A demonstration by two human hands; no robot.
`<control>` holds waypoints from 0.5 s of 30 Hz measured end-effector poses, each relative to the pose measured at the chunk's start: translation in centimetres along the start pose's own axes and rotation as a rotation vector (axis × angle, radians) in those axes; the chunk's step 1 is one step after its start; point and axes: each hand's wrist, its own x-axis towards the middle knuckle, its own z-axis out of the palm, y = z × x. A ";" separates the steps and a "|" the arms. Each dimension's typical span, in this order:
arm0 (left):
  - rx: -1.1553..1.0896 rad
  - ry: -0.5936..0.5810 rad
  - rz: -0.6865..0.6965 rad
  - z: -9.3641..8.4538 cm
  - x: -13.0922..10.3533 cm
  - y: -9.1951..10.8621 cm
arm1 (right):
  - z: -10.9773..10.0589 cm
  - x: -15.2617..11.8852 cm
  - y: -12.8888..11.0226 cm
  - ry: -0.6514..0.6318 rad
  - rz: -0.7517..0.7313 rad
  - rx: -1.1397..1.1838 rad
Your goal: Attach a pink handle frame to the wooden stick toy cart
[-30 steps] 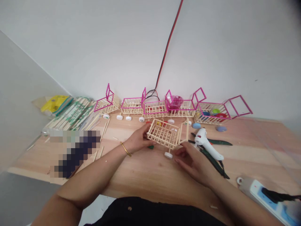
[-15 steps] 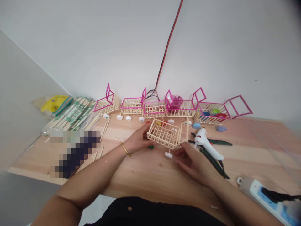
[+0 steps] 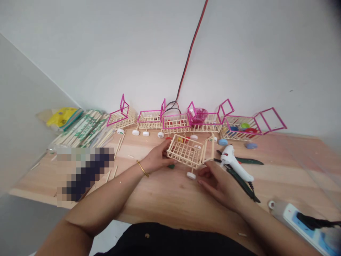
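Left hand (image 3: 156, 158): fingertips partly hidden behind the plain stick cart (image 3: 185, 151). Right hand (image 3: 217, 181): some fingertips curled out of view. Pixelated patch (image 3: 87, 174): contents unreadable. Paper wrappers (image 3: 89, 131): printing too small and soft to read. Red-and-black cable (image 3: 190, 53): cut off by the top edge. Power strip (image 3: 293, 216): cut off at the bottom (its black lead (image 3: 326, 223) runs out at the right edge).

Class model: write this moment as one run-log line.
left hand: on unpainted cart | right hand: by its handle | glue gun: on table
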 end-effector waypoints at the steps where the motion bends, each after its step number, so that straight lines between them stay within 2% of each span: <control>1: -0.005 -0.001 0.003 0.0 0.0 0.0 | 0.0 0.0 0.1 0.003 -0.006 -0.002; 15: 0.013 -0.001 -0.003 0.0 -0.1 0.0 | -0.1 0.1 -0.1 -0.002 -0.002 -0.009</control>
